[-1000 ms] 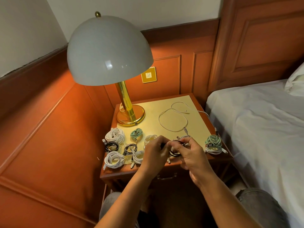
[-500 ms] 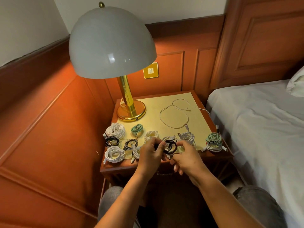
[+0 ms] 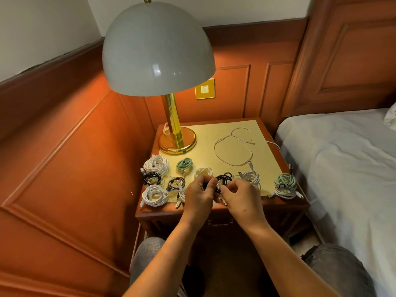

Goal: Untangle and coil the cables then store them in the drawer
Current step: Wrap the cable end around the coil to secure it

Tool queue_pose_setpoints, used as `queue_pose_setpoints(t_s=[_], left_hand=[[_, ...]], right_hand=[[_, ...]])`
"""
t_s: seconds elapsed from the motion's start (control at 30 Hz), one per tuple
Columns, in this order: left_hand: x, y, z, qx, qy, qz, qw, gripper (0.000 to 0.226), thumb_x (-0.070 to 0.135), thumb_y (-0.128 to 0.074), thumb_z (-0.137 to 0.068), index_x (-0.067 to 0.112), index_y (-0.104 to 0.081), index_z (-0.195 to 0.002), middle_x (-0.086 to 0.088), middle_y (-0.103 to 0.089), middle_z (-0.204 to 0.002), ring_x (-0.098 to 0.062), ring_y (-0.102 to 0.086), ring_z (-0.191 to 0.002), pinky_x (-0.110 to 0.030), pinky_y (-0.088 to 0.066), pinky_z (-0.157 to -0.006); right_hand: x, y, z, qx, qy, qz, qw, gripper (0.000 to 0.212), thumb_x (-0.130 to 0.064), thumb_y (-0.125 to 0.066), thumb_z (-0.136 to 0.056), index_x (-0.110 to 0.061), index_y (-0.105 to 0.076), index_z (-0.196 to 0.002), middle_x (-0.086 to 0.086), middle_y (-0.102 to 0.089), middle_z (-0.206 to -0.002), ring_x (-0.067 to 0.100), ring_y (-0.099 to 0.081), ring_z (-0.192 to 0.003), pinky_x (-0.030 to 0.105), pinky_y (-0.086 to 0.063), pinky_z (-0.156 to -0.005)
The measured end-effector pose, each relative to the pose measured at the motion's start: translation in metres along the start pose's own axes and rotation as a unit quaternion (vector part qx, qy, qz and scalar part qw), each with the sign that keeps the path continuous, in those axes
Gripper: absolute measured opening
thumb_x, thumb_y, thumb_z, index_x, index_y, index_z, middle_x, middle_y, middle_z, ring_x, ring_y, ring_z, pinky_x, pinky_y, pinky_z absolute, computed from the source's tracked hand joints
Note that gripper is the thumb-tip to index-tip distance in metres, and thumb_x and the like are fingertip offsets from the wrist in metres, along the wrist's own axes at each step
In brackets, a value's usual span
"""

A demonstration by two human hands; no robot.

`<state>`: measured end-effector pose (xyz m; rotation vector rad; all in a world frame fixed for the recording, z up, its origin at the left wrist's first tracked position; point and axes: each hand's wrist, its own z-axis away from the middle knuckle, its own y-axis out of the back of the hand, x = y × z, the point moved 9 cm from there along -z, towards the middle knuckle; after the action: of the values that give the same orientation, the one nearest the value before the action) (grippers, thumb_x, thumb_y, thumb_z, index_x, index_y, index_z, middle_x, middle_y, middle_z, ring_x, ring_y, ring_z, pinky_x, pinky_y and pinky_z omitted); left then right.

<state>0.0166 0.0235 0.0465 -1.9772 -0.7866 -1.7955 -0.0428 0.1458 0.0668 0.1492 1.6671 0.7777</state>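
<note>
The nightstand (image 3: 276,203) stands between the panelled wall and the bed (image 3: 342,168), with bare top only behind the loose white cable (image 3: 233,151). At its front edge, left hand (image 3: 198,197) and right hand (image 3: 242,198) both pinch the black cable coil (image 3: 224,179), just beside other coils.

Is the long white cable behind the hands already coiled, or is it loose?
Loose. The long white cable lies spread in wide open loops on the nightstand.

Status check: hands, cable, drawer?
Left hand and right hand both pinch the black cable, coiled, above the nightstand's front edge. Loose white cable not yet coiled. Drawer shut.
</note>
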Motion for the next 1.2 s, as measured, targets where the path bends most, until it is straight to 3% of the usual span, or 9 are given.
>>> queue_pose_setpoints(t_s=[0.13, 0.27, 0.4, 0.5, 0.57, 0.77, 0.93, 1.03, 1.2], left_hand=[[-0.005, 0.012, -0.004, 0.019, 0.006, -0.020, 1.000, 0.011, 0.013, -0.056, -0.097, 0.008, -0.059, -0.087, -0.007, -0.059, -0.066, -0.014, -0.056, -0.049, -0.027, -0.047, -0.050], [-0.019, 0.027, -0.009, 0.035, 0.040, -0.012, 0.998, 0.015, 0.016, -0.057, -0.097, 0.006, -0.058, -0.085, -0.004, -0.054, -0.059, -0.014, -0.049, -0.044, -0.029, -0.039, -0.045], [-0.028, 0.023, -0.006, 0.034, 0.060, 0.010, 0.998, 0.015, 0.018, -0.057, -0.097, 0.010, -0.060, -0.085, -0.005, -0.055, -0.058, -0.018, -0.051, -0.046, -0.029, -0.040, -0.048], [-0.027, 0.021, -0.008, 0.034, 0.051, -0.003, 0.998, 0.015, 0.019, -0.059, -0.096, 0.011, -0.061, -0.084, -0.005, -0.057, -0.060, -0.017, -0.053, -0.047, -0.030, -0.043, -0.050], [-0.024, 0.022, -0.012, 0.041, 0.043, -0.009, 0.998, 0.014, 0.019, -0.059, -0.096, 0.011, -0.062, -0.084, -0.004, -0.059, -0.064, -0.016, -0.054, -0.048, -0.029, -0.043, -0.049], [-0.030, 0.030, -0.042, 0.049, 0.080, 0.003, 0.996, 0.013, 0.015, -0.057, -0.097, 0.009, -0.063, -0.087, -0.008, -0.060, -0.070, -0.017, -0.057, -0.056, -0.031, -0.050, -0.053], [-0.045, 0.038, -0.081, -0.006, 0.136, -0.116, 0.984, 0.012, 0.019, -0.058, -0.095, 0.009, -0.065, -0.096, -0.004, -0.063, -0.083, -0.016, -0.056, -0.072, -0.029, -0.046, -0.065], [-0.054, 0.038, -0.103, -0.047, 0.154, -0.191, 0.968, 0.012, 0.016, -0.060, -0.091, 0.009, -0.068, -0.095, -0.005, -0.064, -0.085, -0.014, -0.052, -0.070, -0.028, -0.041, -0.065], [-0.061, 0.035, -0.132, -0.091, 0.148, -0.337, 0.925, 0.017, 0.013, -0.059, -0.090, 0.002, -0.071, -0.092, -0.016, -0.071, -0.094, -0.028, -0.061, -0.084, -0.033, -0.046, -0.070]], right_hand=[[-0.005, -0.006, 0.000, -0.064, 0.005, 0.048, 0.997, 0.013, -0.024, -0.061, -0.091, -0.013, -0.067, -0.086, 0.000, -0.064, -0.080, 0.016, -0.061, -0.078, 0.036, -0.054, -0.074], [-0.001, -0.007, 0.007, -0.164, 0.002, -0.014, 0.986, 0.013, -0.021, -0.061, -0.091, -0.015, -0.067, -0.082, -0.001, -0.065, -0.081, 0.012, -0.060, -0.077, 0.026, -0.047, -0.067], [0.016, -0.005, 0.000, -0.168, -0.044, -0.047, 0.984, 0.011, -0.020, -0.059, -0.093, -0.014, -0.064, -0.085, 0.002, -0.061, -0.077, 0.014, -0.056, -0.068, 0.027, -0.044, -0.059], [0.024, -0.018, -0.015, -0.192, -0.090, -0.113, 0.971, 0.008, -0.016, -0.058, -0.092, -0.015, -0.058, -0.100, 0.012, -0.061, -0.096, 0.026, -0.062, -0.082, 0.031, -0.050, -0.061], [0.021, -0.028, -0.029, -0.197, -0.100, -0.161, 0.962, 0.013, -0.014, -0.058, -0.093, -0.015, -0.057, -0.106, 0.014, -0.062, -0.101, 0.022, -0.062, -0.081, 0.029, -0.050, -0.059], [0.002, -0.045, -0.082, -0.167, -0.054, -0.164, 0.971, 0.008, -0.001, -0.063, -0.090, -0.009, -0.063, -0.093, 0.011, -0.064, -0.078, 0.016, -0.060, -0.061, 0.025, -0.048, -0.053], [0.004, -0.063, -0.120, -0.186, -0.055, -0.133, 0.972, 0.008, 0.003, -0.063, -0.088, -0.002, -0.063, -0.094, 0.016, -0.063, -0.084, 0.020, -0.061, -0.068, 0.025, -0.048, -0.053], [0.011, -0.078, -0.139, -0.203, -0.069, -0.108, 0.971, 0.009, 0.006, -0.063, -0.087, -0.002, -0.063, -0.091, 0.019, -0.062, -0.088, 0.024, -0.061, -0.072, 0.028, -0.050, -0.056], [0.023, -0.103, -0.163, -0.243, -0.098, -0.064, 0.963, 0.007, 0.007, -0.061, -0.088, 0.002, -0.064, -0.092, 0.020, -0.062, -0.086, 0.025, -0.061, -0.071, 0.030, -0.055, -0.060]])
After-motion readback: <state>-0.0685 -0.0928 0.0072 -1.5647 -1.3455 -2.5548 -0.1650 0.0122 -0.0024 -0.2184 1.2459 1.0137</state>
